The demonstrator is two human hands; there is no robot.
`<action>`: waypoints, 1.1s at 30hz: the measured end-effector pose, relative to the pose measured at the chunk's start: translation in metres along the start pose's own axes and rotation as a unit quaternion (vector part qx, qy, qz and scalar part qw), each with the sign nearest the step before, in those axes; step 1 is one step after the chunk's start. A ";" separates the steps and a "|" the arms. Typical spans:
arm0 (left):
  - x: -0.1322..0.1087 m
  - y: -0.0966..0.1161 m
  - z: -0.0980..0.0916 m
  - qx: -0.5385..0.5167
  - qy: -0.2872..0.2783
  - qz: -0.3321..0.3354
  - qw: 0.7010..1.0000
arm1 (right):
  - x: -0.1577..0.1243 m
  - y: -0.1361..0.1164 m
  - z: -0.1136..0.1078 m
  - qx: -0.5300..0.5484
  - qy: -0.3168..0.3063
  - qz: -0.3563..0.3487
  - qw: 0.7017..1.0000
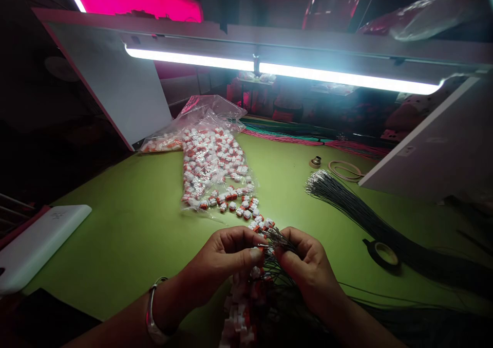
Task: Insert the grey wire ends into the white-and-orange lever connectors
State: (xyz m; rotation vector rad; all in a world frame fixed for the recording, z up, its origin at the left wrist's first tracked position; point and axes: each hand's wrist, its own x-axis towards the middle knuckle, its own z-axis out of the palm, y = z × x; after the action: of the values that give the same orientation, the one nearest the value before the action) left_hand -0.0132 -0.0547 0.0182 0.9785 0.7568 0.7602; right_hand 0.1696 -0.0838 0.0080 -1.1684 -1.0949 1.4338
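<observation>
My left hand is closed in a pinch on the metal-tipped end of a wire. Close beside it, my right hand grips a bunch of dark wires, their crimped metal ends fanning toward the left fingers. White and orange connector housings lie loose just beyond the hands. More connectors, with dark wires among them, run down below the hands toward me, partly in shadow. Whether the left fingers also touch a connector is hidden.
A clear plastic bag of connectors lies open ahead. To the right are a thick bundle of black wires, a tape roll and a small metal piece. A white case sits left. A lamp spans overhead.
</observation>
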 end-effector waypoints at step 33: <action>0.002 -0.011 -0.004 -0.040 -0.006 -0.046 0.998 | -0.005 0.008 0.000 -0.176 0.053 -0.136 0.973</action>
State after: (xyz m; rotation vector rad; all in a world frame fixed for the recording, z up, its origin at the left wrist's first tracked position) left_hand -0.0135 -0.0552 0.0062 0.8692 0.7502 0.7003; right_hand 0.1687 -0.0899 0.0005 -1.2653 -1.4123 0.9796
